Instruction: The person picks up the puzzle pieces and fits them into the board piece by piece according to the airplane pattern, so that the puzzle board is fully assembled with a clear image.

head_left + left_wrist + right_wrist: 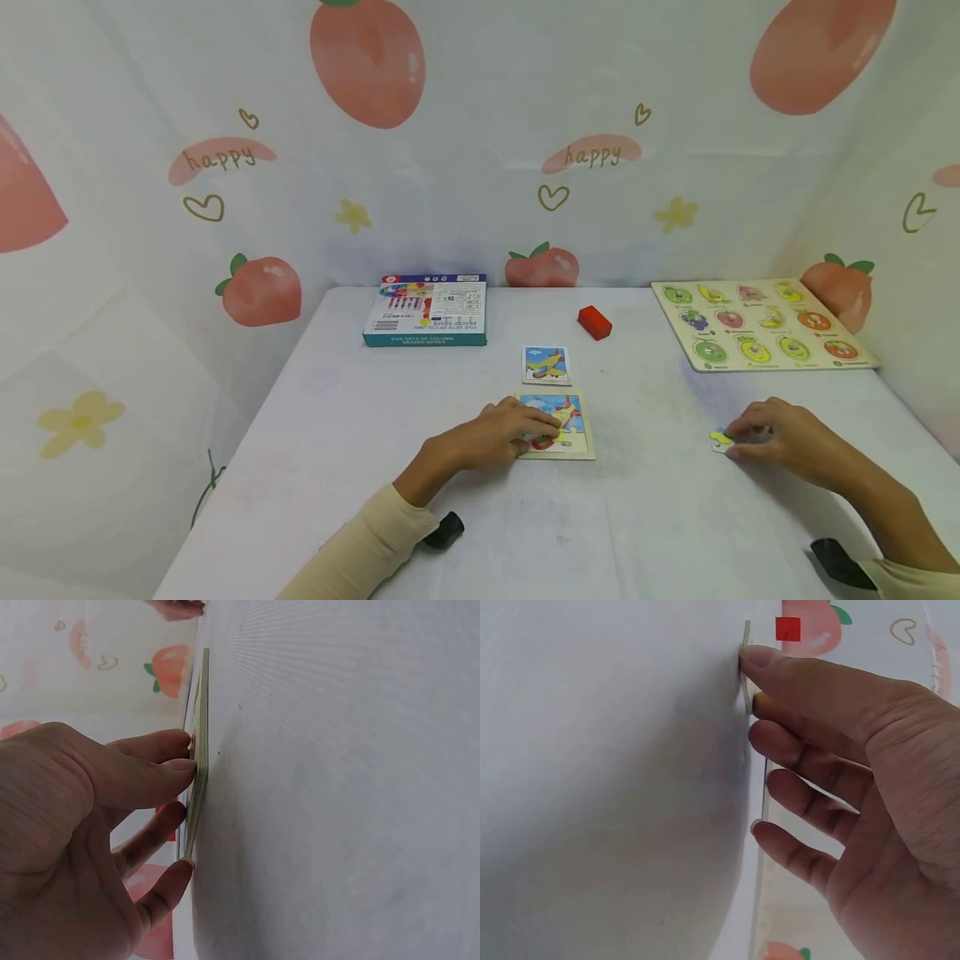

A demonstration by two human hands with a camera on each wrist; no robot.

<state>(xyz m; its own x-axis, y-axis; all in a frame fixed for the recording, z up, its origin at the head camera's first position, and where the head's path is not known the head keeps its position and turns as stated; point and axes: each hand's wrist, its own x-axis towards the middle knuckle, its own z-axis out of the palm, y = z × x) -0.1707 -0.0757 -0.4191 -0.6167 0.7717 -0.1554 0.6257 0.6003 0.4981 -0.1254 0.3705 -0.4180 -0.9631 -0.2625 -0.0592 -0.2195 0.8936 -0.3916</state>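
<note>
A wooden jigsaw board with an airplane picture lies flat at the middle of the table. My left hand rests over its left side, fingertips touching the top; in the left wrist view the thumb lies near the edge of the board. Part of the picture is hidden under those fingers. Well to the right, my right hand pinches a small yellow-and-white puzzle piece between thumb and fingers, close to the tabletop. The right wrist view shows the piece edge-on. Just behind the board lies a small airplane picture card.
At the back left lies a flat boxed set. A red block sits behind the card, to its right. A fruit puzzle board lies at the back right. A printed cloth hangs along the table's far edge.
</note>
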